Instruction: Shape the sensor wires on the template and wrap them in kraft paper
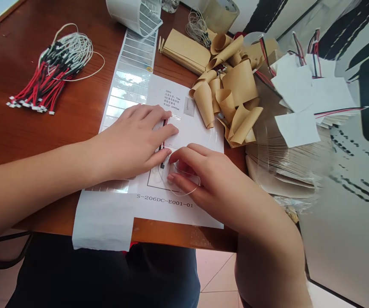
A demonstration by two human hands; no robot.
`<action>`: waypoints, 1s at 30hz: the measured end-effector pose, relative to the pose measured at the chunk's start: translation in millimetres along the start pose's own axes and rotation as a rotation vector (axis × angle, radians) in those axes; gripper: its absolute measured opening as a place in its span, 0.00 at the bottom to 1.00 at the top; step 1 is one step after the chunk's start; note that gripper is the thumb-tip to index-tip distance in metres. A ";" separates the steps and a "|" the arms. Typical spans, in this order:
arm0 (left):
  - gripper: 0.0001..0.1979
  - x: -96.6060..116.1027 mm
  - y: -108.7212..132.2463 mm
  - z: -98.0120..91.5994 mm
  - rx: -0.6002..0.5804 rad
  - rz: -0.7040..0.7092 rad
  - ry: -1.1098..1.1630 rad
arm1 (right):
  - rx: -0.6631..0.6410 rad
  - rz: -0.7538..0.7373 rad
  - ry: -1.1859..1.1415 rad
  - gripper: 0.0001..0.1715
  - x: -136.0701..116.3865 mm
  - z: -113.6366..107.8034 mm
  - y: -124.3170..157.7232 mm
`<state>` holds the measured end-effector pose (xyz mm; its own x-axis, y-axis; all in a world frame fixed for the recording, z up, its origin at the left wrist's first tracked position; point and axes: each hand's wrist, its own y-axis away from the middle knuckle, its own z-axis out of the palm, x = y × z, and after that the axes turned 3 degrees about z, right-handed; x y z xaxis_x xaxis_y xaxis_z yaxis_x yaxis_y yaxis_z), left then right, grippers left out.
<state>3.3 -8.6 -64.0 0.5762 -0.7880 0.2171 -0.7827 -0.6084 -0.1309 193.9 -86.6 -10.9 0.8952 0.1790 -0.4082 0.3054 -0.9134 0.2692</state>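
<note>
On the sheet between the two hands, a red-and-black wire lead (163, 139) runs nearly straight toward the person, its black connector (162, 165) at the near end, just beside the left hand (133, 141). That hand lies flat and open, fingers stretched across the paper template (184, 128), the arm reaching in low from the left. The right hand (197, 179) arches over a loop of thin white wire (187, 192), fingers curled down; whether they pinch it, I can't tell.

Beyond the hands sit a label sheet (129, 77) and curled kraft paper strips (232, 90). Further left lies a bundle of red-and-black leads (52, 75). To the right of the right hand are white paper tags (312, 94) and a stack of tan cards (277, 164).
</note>
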 end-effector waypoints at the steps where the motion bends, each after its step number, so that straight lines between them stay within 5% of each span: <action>1: 0.25 -0.1 -0.1 0.0 -0.001 -0.003 -0.002 | -0.001 0.001 0.003 0.03 -0.2 -0.1 -0.3; 30: 0.26 -0.7 -1.6 -5.0 -0.053 -0.034 -0.011 | 0.087 0.010 -0.132 0.10 11.6 -13.0 -5.1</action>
<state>3.0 -6.5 -59.1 0.6052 -0.7678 0.2101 -0.7735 -0.6296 -0.0725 207.0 -75.2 -5.6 0.8460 0.1250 -0.5184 0.2619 -0.9442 0.1999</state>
